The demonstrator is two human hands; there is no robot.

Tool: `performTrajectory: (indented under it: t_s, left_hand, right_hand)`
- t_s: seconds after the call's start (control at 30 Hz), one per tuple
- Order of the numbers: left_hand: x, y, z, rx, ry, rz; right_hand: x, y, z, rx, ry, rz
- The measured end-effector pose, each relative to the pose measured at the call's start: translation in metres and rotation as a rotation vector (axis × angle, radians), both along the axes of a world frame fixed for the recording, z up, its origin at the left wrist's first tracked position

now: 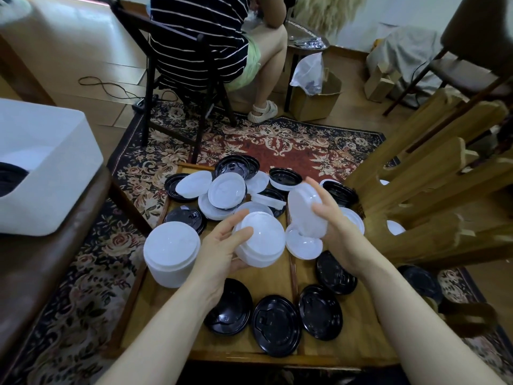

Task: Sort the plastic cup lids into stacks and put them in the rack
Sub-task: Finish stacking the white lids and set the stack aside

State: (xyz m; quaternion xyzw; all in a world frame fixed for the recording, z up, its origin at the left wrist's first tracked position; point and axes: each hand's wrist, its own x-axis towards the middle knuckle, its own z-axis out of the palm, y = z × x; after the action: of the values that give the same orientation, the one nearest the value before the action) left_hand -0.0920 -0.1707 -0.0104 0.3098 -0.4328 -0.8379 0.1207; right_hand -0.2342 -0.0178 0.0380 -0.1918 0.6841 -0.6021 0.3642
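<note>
The white lids [259,243] I hold look like matt, translucent plastic; black lids [276,325] shine glossy on my smooth wooden tray [273,276].

Tall stack of white plastic lids [171,252] on low wooden table [272,273], left; slotted wooden rack [433,173] right; flat black plastic lids [276,325] near edge.

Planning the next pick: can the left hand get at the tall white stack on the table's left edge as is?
Probably not yet: the left hand already grips a white lid stack, so its fingers are occupied. The path to the tall white stack looks free; nothing lies between them.
</note>
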Motion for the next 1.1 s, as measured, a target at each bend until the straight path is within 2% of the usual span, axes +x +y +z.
performTrajectory:
  t_s: [0.1, 0.2, 0.3, 0.47, 0.53, 0.67, 0.8, 0.87, 0.97, 1.1]
  left_hand:
    - [0.001, 0.001, 0.003, -0.006, 0.022, 0.0]
    - [0.002, 0.0, 0.002, -0.014, 0.017, 0.006]
    - [0.003, 0.0, 0.001, -0.038, 0.008, 0.002]
    - [0.003, 0.001, 0.001, -0.049, 0.015, -0.009]
    - [0.002, 0.003, 0.002, -0.052, 0.03, -0.015]
    - [0.001, 0.003, 0.005, -0.042, 0.074, -0.006]
    - [0.004, 0.003, 0.005, -0.048, 0.1, -0.032]
    - [0.004, 0.003, 0.005, -0.052, 0.103, -0.046]
    - [0.004, 0.003, 0.005, -0.047, 0.105, -0.056]
    - [0.005, 0.003, 0.006, -0.039, 0.118, -0.073]
  right_hand:
    - [0.015, -0.004, 0.009, -0.144, -0.218, -0.15]
    - [0.02, -0.004, 0.005, -0.093, -0.303, -0.306]
    - [0.022, -0.001, 0.001, -0.07, -0.316, -0.332]
    - [0.019, -0.003, -0.001, -0.294, -0.468, -0.381]
    - [0.02, -0.007, -0.005, -0.322, -0.498, -0.366]
    - [0.025, -0.01, -0.014, -0.146, -0.321, -0.291]
    - [0.03, -0.008, -0.011, 0.091, 0.1, -0.245]
    - [0.03, -0.008, -0.014, 0.157, 0.243, -0.202]
    - [0.032, -0.008, -0.017, 0.129, 0.319, -0.116]
    - [0.038, -0.009, -0.017, 0.077, 0.308, 0.036]
